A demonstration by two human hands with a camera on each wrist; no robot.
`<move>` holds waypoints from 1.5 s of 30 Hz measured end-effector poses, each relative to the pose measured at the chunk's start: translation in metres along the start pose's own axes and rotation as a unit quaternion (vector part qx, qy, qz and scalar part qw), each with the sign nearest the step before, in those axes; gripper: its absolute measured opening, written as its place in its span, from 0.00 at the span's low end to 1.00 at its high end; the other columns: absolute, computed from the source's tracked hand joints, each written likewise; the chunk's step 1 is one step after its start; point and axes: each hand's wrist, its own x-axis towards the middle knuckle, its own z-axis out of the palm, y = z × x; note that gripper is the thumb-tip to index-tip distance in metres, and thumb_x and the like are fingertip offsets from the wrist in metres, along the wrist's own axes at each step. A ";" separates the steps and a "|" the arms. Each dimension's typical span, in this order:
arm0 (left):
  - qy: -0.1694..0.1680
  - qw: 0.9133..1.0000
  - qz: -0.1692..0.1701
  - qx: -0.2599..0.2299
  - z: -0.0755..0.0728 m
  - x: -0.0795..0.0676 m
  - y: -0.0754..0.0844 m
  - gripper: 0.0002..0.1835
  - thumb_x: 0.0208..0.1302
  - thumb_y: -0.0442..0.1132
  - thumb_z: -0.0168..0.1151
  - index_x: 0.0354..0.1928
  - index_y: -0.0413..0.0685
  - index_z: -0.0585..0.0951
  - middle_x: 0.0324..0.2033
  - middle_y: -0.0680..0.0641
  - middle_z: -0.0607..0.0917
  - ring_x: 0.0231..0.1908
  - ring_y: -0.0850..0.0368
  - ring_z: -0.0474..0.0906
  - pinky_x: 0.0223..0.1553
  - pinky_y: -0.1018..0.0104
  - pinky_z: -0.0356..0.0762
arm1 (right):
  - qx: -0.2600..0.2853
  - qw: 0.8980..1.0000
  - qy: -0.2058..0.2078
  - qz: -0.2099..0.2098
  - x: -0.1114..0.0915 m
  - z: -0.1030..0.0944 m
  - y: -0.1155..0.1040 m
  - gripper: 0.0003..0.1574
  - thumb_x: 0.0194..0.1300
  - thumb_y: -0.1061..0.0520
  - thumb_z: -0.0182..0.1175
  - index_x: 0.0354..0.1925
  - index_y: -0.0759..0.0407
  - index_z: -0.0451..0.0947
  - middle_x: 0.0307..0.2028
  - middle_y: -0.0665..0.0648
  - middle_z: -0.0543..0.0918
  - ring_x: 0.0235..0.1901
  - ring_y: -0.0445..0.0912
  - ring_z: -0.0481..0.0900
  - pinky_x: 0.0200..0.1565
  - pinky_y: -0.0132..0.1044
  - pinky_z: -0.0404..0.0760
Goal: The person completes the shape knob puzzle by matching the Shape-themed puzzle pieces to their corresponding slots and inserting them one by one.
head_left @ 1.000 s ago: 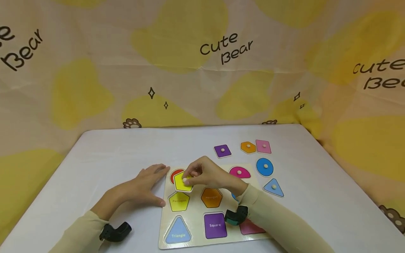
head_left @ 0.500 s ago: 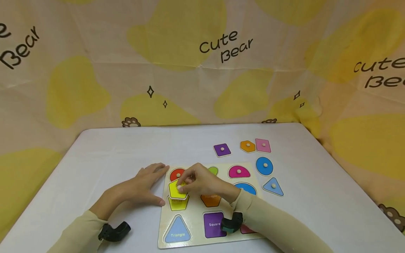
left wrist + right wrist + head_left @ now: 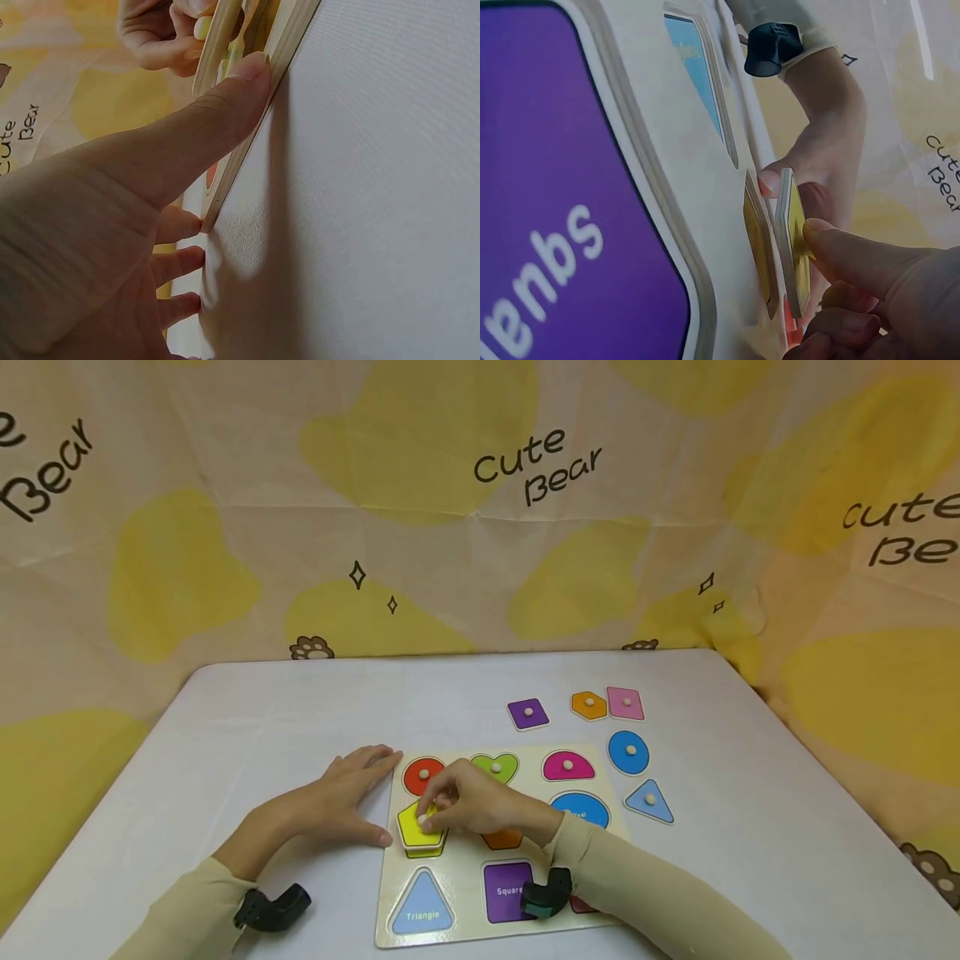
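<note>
Hands: apart; my right hand (image 3: 476, 797) pinches the yellow pentagon piece (image 3: 414, 835) by its knob (image 3: 422, 820), my left hand (image 3: 330, 806) rests its thumb (image 3: 378, 837) against the left edge of the board (image 3: 465, 885).
Pentagon: over its yellow slot (image 3: 425, 853), slightly off it as far as I can see.
Top row: red circle (image 3: 417, 779), green heart (image 3: 506, 768), magenta half-circle (image 3: 567, 767) sitting in the board.
Loose pieces: purple piece (image 3: 528, 713), orange hexagon (image 3: 588, 705), pink piece (image 3: 626, 703), blue piece (image 3: 627, 753), pale-blue triangle (image 3: 650, 802) on the white table (image 3: 315, 710).

Rear tabletop (image 3: 337, 702) offers passage; the right sleeve (image 3: 660, 885) overhangs the board (image 3: 467, 893).
</note>
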 end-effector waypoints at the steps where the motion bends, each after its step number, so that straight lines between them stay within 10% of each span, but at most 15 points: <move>1: 0.000 1.000 0.001 0.001 0.000 0.000 0.000 0.60 0.48 0.63 0.77 0.78 0.44 0.59 0.76 0.35 0.59 0.77 0.30 0.50 0.73 0.24 0.43 | -0.001 1.000 -0.003 0.001 0.000 0.000 0.000 0.05 0.62 0.65 0.70 0.37 0.67 0.87 0.17 0.48 0.65 0.19 0.37 0.63 0.21 0.25 0.59; 45: -0.003 1.000 -0.010 -0.008 0.001 0.001 0.001 0.60 0.47 0.61 0.78 0.78 0.45 0.59 0.76 0.36 0.60 0.77 0.33 0.51 0.73 0.24 0.42 | -0.062 0.997 0.019 0.049 -0.001 0.011 -0.001 0.02 0.59 0.63 0.73 0.32 0.57 0.88 0.14 0.46 0.66 0.17 0.37 0.63 0.21 0.25 0.58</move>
